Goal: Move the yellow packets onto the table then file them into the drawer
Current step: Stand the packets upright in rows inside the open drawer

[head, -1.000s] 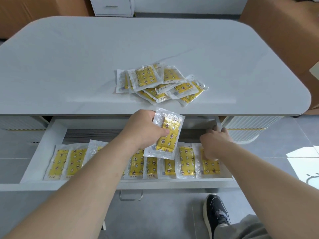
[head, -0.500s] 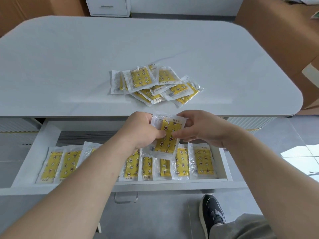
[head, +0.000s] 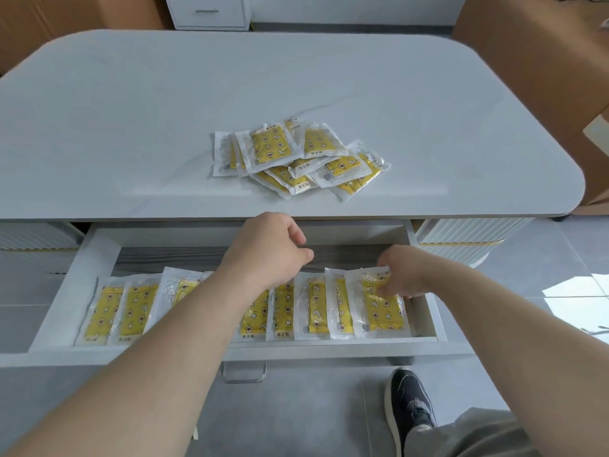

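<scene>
A loose heap of several yellow packets [head: 296,158] in clear wrappers lies on the grey table [head: 131,127] near its front edge. Below it the white drawer [head: 99,245] stands pulled out, with a row of several yellow packets [head: 283,311] filed on edge along its front. My right hand [head: 400,272] pinches the rightmost packet [head: 382,308] at the drawer's right end. My left hand [head: 268,249] hovers over the middle of the drawer with its fingers loosely curled, holding nothing. My left forearm hides part of the row.
The drawer's metal handle [head: 244,374] hangs at its front. My dark shoe [head: 408,404] stands on the grey floor below right. A white cabinet [head: 207,11] and brown cardboard boxes [head: 534,77] stand behind and right of the table.
The packet passed from my left hand to my right, and my right hand carried it down into the drawer's right end. My left hand is now empty.
</scene>
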Demonstrator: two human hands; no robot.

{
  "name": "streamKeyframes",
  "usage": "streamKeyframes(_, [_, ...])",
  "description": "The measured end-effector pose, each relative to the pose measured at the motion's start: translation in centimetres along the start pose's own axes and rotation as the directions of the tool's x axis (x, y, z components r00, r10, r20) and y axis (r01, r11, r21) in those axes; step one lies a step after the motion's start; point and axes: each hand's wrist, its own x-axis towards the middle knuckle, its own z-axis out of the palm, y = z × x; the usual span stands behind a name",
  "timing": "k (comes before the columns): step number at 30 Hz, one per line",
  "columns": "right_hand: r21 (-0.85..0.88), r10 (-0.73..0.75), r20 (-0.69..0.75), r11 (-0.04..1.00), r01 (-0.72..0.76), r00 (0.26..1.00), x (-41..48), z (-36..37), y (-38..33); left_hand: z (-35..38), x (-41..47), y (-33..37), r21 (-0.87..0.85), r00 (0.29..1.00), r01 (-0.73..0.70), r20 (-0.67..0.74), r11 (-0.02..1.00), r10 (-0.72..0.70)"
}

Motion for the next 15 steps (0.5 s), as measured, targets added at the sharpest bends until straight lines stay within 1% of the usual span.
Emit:
streamKeyframes(3, [-0.06, 0.046, -0.024, 0.997, -0.047, 0.999, 0.4, 1.2, -0.4, 0.0, -0.3, 0.0, 0.026, 1.0, -0.007, -0.006, 1.0, 0.007])
streamKeyframes(7, [-0.184, 0.118, -0.129, 0.973, -0.141, 0.985, 0.0, 2.0, -1.2, -0.1, -0.4, 0.1, 0.048, 1.0, -0.004, -0.029, 0.999, 0.005])
streamKeyframes(9, [-0.195, 0.158, -0.136, 0.964, -0.183, 0.978, -0.3, 2.1, -1.8, -0.1, -0.4, 0.1, 0.047, 0.999, -0.009, -0.037, 0.999, 0.011])
streamKeyframes(12, [-0.187, 0.175, -0.131, 0.962, -0.198, 0.976, -0.7, 1.6, -2.8, -0.3, -0.4, 0.0, 0.037, 0.997, -0.02, -0.069, 0.999, 0.022])
streamKeyframes(15, [-0.185, 0.131, -0.168, 0.969, -0.162, 0.977, -1.4, 0.1, -3.8, -0.6, -0.3, 0.0, 0.034, 0.989, -0.041, -0.139, 0.999, 0.045])
